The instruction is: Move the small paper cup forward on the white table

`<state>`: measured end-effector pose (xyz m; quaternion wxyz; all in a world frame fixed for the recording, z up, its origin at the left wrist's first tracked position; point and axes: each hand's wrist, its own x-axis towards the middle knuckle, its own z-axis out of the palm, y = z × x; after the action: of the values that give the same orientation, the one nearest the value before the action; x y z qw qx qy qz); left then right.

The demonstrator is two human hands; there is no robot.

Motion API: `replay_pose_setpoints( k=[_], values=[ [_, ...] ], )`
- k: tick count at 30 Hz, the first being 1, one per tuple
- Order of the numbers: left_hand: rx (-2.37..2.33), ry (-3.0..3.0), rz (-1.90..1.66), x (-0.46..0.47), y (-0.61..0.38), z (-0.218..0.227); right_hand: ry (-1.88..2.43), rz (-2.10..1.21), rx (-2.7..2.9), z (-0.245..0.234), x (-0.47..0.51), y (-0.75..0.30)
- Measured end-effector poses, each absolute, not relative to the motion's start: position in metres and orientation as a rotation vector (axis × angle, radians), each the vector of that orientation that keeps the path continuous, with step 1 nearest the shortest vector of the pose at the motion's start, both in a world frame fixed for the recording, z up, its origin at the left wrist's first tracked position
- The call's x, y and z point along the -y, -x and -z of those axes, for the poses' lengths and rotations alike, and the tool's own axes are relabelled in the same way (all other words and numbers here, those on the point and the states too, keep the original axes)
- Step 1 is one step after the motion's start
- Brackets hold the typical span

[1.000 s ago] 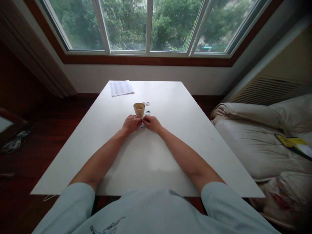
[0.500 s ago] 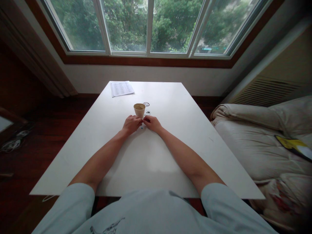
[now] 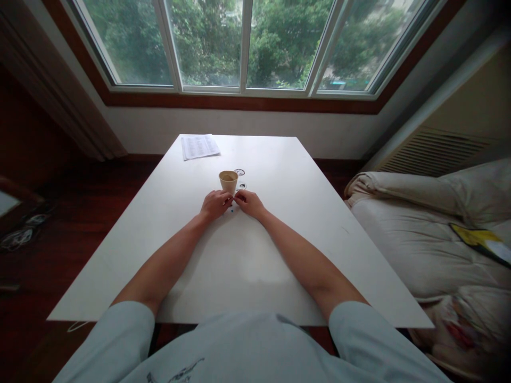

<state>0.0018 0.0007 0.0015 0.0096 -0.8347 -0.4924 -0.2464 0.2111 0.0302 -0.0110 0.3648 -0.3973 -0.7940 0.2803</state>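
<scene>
A tan paper cup (image 3: pixel 228 181) stands upright on the white table (image 3: pixel 255 250), just beyond my hands. My left hand (image 3: pixel 216 203) is closed in front of the cup, its fingertips meeting those of my right hand (image 3: pixel 249 202). The right fingers are pinched together too. Whatever lies between the fingertips is too small to make out. Behind the right hand, a small clear ring-like item (image 3: pixel 242 186) lies by the cup, and a dark loop, perhaps a cord or wire (image 3: pixel 239 172), lies farther back. A tiny blue bit (image 3: pixel 232 210) rests below the hands.
Printed sheets (image 3: pixel 200 147) lie at the table's far left corner. Right of the table is a pale cushioned sofa (image 3: pixel 423 244) with a yellow and black item (image 3: pixel 481 242) on it. A window (image 3: pixel 243 48) is beyond the table, and cables (image 3: pixel 18 238) lie on the floor at left.
The whole view has shifted very slightly. Both hands stay together in front of the cup, with only tiny finger movement.
</scene>
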Motion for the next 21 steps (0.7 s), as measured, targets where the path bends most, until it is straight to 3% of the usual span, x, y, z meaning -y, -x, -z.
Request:
replay_pose_setpoints(
  k=[21],
  values=[
    [1.732, 2.668, 1.018, 0.0006, -0.0041, 0.0017, 1.019, -0.77, 2.09, 0.0095, -0.0288, -0.2133]
  ],
)
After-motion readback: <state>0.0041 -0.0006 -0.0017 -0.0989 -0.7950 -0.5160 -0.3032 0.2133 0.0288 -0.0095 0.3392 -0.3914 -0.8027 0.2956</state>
